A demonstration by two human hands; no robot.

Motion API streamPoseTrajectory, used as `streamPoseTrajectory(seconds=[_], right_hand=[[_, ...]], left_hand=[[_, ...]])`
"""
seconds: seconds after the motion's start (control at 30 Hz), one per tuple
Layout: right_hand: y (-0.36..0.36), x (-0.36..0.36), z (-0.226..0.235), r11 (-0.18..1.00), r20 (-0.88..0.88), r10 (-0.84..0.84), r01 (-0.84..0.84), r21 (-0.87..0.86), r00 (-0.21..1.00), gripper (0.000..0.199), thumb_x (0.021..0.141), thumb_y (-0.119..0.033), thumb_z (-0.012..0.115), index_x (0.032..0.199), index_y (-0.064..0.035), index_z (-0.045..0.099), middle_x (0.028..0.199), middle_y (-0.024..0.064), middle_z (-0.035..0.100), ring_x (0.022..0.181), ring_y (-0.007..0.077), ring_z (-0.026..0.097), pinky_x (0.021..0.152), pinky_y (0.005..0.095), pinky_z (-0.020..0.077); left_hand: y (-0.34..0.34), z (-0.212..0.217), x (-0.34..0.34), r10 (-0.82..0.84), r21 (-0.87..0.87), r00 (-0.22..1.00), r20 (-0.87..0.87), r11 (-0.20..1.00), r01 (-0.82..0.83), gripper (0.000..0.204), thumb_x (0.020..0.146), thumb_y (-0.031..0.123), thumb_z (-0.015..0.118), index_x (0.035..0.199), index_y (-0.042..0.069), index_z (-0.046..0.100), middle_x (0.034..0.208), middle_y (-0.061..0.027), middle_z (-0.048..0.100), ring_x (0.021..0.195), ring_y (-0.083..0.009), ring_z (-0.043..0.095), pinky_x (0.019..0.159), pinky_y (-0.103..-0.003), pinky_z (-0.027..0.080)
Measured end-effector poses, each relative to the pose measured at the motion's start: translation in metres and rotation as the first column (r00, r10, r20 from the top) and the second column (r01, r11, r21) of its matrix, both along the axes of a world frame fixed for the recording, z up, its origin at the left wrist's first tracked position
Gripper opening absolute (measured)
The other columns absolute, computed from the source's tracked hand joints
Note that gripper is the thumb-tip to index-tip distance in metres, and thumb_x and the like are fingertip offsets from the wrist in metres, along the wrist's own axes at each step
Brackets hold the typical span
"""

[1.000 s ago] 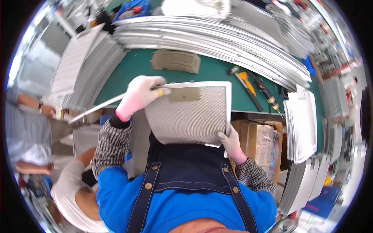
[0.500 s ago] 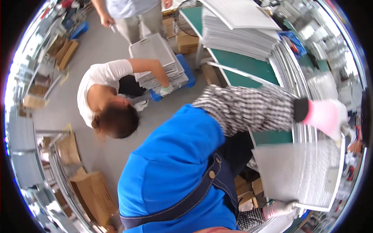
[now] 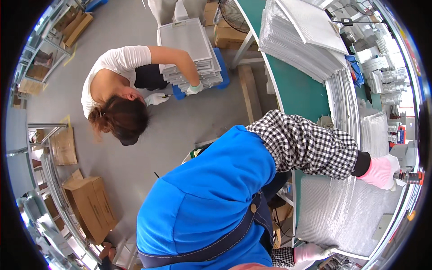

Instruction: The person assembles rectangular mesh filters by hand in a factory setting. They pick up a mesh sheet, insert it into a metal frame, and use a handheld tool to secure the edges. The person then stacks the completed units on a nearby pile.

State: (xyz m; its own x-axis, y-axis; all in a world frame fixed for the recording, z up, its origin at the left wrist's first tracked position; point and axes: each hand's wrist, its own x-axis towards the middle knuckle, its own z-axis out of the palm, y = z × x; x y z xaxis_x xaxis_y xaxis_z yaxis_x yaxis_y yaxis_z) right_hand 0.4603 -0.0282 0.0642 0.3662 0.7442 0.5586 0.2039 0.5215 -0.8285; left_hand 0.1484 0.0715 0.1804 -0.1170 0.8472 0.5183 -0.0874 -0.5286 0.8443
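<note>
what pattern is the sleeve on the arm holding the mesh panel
Black-and-white check on the sleeve, ending in a pink glove on the left hand at the silver mesh panel; head view.

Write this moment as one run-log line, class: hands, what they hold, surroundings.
left hand: gloved, grip on top edge of mesh filter panel | right hand: gloved, on bottom edge | green table: panel stacks | co-worker crouches at floor stack
</note>
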Motion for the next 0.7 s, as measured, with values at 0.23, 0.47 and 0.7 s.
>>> streamPoseTrajectory(seconds=[0.23, 0.47, 0.7], right_hand=[[0.016, -0.033, -0.026, 0.958, 0.661, -0.263, 0.273, 0.092, 0.702, 0.045, 0.107, -0.012, 0.033, 0.149, 0.0018, 0.044, 0.152, 0.0195, 0.044, 0.140, 0.0332, 0.044, 0.122, 0.0469, 0.0290], [0.009, -0.055, -0.029, 0.953, 0.731, -0.261, 0.290, 0.090, 0.631, 0.046, 0.108, -0.012, 0.028, 0.149, 0.0036, 0.043, 0.150, 0.0216, 0.047, 0.139, 0.0352, 0.046, 0.121, 0.0434, 0.0341], [0.013, -0.049, -0.023, 0.978, 0.531, -0.147, 0.203, -0.048, 0.834, 0.047, 0.109, -0.015, 0.026, 0.149, 0.0047, 0.041, 0.153, 0.0219, 0.044, 0.141, 0.0346, 0.045, 0.120, 0.0414, 0.0367]], left_hand=[[-0.005, -0.034, -0.058, 0.059, -0.005, 0.998, -0.027, 0.998, -0.059, 0.029, 0.086, 0.019, 0.065, 0.103, -0.003, 0.072, 0.086, -0.0252, 0.069, 0.084, -0.0393, 0.070, 0.077, -0.044, 0.056], [-0.024, -0.059, -0.072, 0.090, 0.020, 0.996, -0.002, 0.996, -0.090, 0.029, 0.089, 0.020, 0.063, 0.101, -0.006, 0.069, 0.094, -0.0266, 0.069, 0.092, -0.0401, 0.069, 0.082, -0.044, 0.055], [-0.041, -0.100, -0.073, 0.131, 0.029, 0.986, -0.107, 0.991, -0.129, 0.027, 0.093, 0.020, 0.057, 0.100, -0.004, 0.063, 0.092, -0.0250, 0.064, 0.090, -0.0417, 0.065, 0.084, -0.047, 0.052]])
